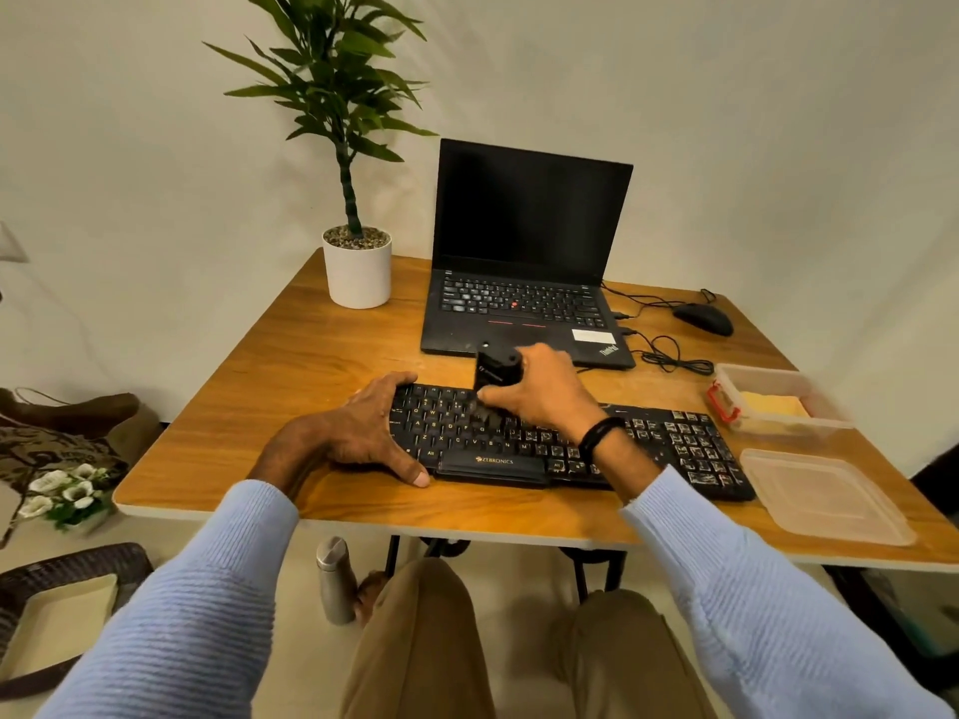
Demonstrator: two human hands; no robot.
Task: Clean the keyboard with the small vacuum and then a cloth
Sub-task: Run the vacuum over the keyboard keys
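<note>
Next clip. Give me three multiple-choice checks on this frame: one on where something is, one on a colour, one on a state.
1. Where is the yellow cloth?
A. On the floor
B. In the open clear container
C. Hanging on the wall

2. What colour is the plant pot?
A. White
B. Black
C. Red

3. How is the small vacuum?
A. Lying untouched on the floor
B. Stowed in a drawer
C. Gripped by the right hand over the keyboard

Key: B, the cloth shows inside the container at the right. A, the pot is plainly white. C, the hand's fingers wrap the vacuum above the keys.
</note>
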